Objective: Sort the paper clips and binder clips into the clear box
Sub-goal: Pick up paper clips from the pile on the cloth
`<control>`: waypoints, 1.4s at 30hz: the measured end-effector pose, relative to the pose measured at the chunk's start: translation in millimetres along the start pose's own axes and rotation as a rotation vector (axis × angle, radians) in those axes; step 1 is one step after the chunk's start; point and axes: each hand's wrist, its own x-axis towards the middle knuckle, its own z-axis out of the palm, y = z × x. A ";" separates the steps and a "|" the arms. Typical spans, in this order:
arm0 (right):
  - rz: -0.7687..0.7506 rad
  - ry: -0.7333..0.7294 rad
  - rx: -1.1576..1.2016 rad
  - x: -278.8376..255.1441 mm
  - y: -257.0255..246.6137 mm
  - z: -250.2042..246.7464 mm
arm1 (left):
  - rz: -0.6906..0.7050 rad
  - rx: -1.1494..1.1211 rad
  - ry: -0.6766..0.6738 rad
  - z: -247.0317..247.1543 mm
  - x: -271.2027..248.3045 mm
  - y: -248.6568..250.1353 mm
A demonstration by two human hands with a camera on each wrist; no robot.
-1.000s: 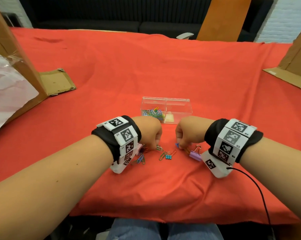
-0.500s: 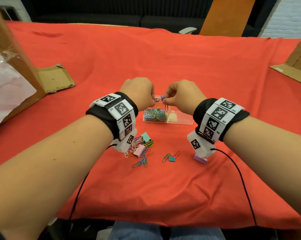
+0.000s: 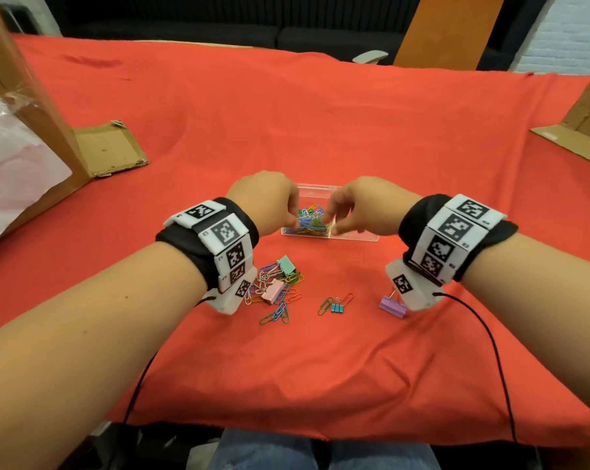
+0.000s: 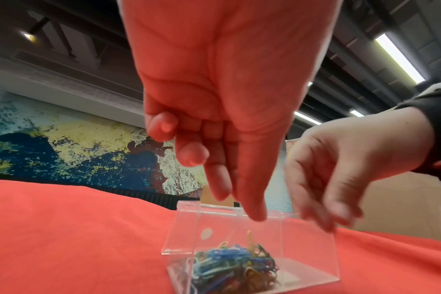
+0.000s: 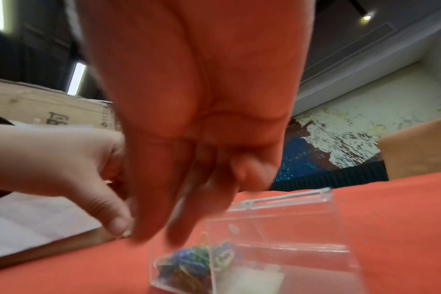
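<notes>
Both hands hang over the clear box (image 3: 354, 236), fingers pointing down. The left hand (image 3: 264, 201) sits above the box's left compartment; in the left wrist view its thumb and forefinger reach down side by side, the other fingers loosely curled, and nothing shows between them. The right hand (image 3: 364, 206) is just beside it, over the middle of the box, fingers loosely spread and blurred; I cannot tell whether it pinches anything.

Under the left hand's fingertips, the left compartment holds a heap of coloured paper clips (image 3: 308, 220). The right compartment, under the right hand, holds something pale that is too blurred to name.

Nearer the body than the left hand, beside its wristband, lies a loose pile (image 3: 276, 286) of paper clips with a green binder clip (image 3: 286, 264) and a pink one (image 3: 272, 292) in it. Between the 2 wrists lie 2 small blue binder clips (image 3: 337, 307) with a green and an orange paper clip touching them. A purple binder clip (image 3: 392, 306) lies just under the right wristband.

Everything rests on a red cloth (image 3: 320, 130).
</notes>
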 end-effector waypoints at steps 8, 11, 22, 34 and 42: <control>-0.006 -0.434 -0.119 -32.7 4.6 27.1 | 0.244 0.046 -0.454 9.1 -39.0 12.8; -0.005 -0.423 -0.104 -35.7 2.5 37.9 | 0.278 0.100 -0.570 13.1 -45.6 19.8; -0.010 -0.310 -0.225 -37.1 -8.9 34.2 | 0.261 0.207 -0.490 21.1 -45.3 15.5; -0.087 -0.384 -0.230 -33.0 -32.0 51.3 | 0.197 0.273 -0.434 29.2 -42.7 12.7; -0.105 -0.405 -0.225 -28.0 -35.3 51.2 | 0.179 0.128 -0.520 32.2 -41.3 11.6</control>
